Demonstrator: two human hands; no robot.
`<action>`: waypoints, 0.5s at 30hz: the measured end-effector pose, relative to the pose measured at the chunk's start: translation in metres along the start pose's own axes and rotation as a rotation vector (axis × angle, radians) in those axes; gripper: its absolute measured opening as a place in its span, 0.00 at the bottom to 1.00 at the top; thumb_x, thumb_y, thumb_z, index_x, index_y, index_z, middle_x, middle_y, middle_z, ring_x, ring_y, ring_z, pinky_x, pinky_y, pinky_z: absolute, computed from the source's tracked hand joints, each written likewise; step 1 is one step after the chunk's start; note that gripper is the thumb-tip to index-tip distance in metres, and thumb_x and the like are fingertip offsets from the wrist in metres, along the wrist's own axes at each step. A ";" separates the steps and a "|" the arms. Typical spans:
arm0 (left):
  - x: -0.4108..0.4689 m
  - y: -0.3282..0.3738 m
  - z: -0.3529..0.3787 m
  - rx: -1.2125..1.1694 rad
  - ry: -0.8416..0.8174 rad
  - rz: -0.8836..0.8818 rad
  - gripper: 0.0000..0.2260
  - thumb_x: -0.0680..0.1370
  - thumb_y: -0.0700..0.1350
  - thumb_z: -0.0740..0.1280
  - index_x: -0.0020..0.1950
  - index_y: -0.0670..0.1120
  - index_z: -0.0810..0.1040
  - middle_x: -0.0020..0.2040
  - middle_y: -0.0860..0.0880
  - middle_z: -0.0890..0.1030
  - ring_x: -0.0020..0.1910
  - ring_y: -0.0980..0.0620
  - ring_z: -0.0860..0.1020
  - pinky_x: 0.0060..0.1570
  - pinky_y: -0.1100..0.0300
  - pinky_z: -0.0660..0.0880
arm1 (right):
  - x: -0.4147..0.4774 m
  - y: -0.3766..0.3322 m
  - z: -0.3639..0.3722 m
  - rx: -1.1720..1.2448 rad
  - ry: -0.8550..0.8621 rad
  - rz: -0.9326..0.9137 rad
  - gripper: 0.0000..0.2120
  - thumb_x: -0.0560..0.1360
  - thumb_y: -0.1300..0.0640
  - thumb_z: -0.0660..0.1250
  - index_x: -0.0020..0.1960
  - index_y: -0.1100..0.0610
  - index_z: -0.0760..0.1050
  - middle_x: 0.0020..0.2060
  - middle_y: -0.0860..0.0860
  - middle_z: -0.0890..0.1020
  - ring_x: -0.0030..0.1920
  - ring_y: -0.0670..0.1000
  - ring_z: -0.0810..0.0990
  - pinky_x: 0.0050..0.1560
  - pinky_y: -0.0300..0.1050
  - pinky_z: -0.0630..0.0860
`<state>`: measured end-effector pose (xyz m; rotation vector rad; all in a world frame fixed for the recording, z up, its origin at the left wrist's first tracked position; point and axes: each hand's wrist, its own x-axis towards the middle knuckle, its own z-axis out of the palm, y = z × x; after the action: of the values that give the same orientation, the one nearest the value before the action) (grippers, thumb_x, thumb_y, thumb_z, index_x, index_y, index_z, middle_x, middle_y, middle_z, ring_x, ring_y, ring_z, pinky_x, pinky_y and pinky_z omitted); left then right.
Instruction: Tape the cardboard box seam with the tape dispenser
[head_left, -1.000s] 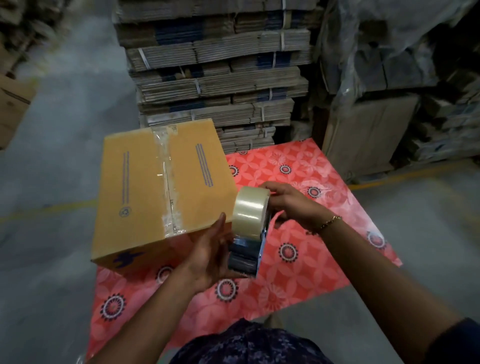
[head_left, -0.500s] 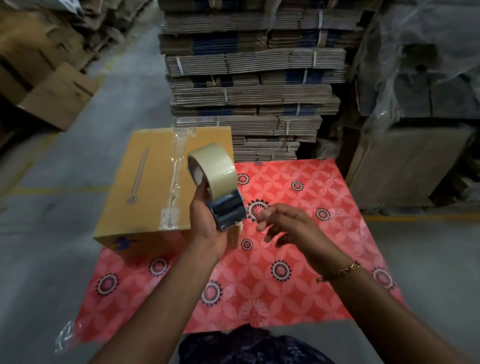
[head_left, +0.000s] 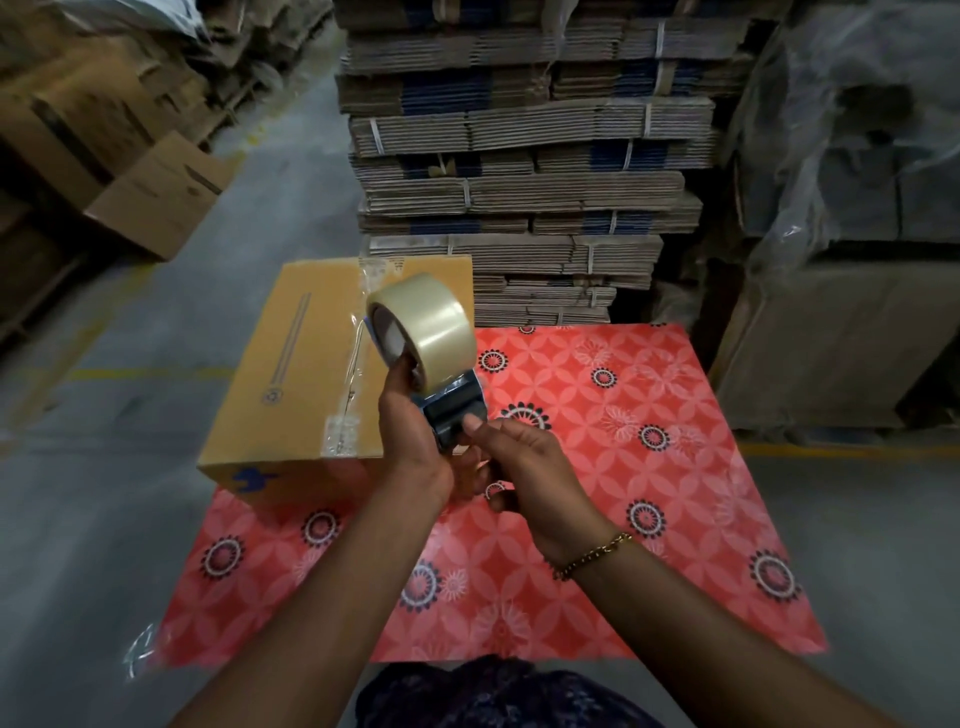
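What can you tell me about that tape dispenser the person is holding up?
The tape dispenser is a handheld tool with a dark blue-grey body and a large roll of clear, glossy tape mounted at its top. It is held in the air, tilted, above the red patterned mat and beside the cardboard box. The left hand grips it from the side; the right hand pinches its lower end.

Both bare forearms reaching forward from the bottom edge, converging at centre. Left hand (head_left: 410, 441) raised, palm turned inward, fingers wrapped around the tape dispenser (head_left: 441, 384), thumb up against the roll. Right hand (head_left: 524, 467) just beside it, touching, thumb pressed on the dispenser's blue body, fingers curled underneath. Gold chain bracelet (head_left: 592, 556) on the right wrist.
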<state>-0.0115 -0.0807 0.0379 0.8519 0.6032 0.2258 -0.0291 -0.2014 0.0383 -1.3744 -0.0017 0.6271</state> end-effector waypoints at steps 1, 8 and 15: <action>0.001 0.001 -0.001 -0.009 0.003 0.002 0.26 0.80 0.58 0.59 0.64 0.38 0.80 0.42 0.43 0.82 0.37 0.44 0.80 0.37 0.56 0.74 | 0.001 0.002 0.001 0.000 0.009 -0.009 0.10 0.77 0.51 0.71 0.44 0.57 0.80 0.32 0.49 0.82 0.29 0.47 0.74 0.26 0.37 0.66; 0.015 0.008 -0.014 0.039 -0.002 0.012 0.24 0.80 0.59 0.59 0.38 0.44 0.85 0.31 0.46 0.82 0.31 0.45 0.77 0.34 0.54 0.69 | 0.006 0.008 0.013 0.031 0.039 -0.052 0.13 0.77 0.57 0.71 0.34 0.52 0.76 0.28 0.49 0.80 0.27 0.47 0.74 0.26 0.39 0.64; 0.047 0.017 -0.033 0.079 -0.209 -0.163 0.18 0.66 0.60 0.73 0.39 0.46 0.75 0.35 0.46 0.67 0.32 0.46 0.63 0.25 0.59 0.63 | 0.011 0.021 0.033 0.074 0.115 -0.002 0.14 0.76 0.57 0.72 0.32 0.50 0.75 0.29 0.52 0.78 0.26 0.47 0.72 0.24 0.37 0.61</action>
<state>0.0086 -0.0290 0.0151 0.8847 0.4847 -0.0359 -0.0407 -0.1656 0.0224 -1.3367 0.1114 0.5407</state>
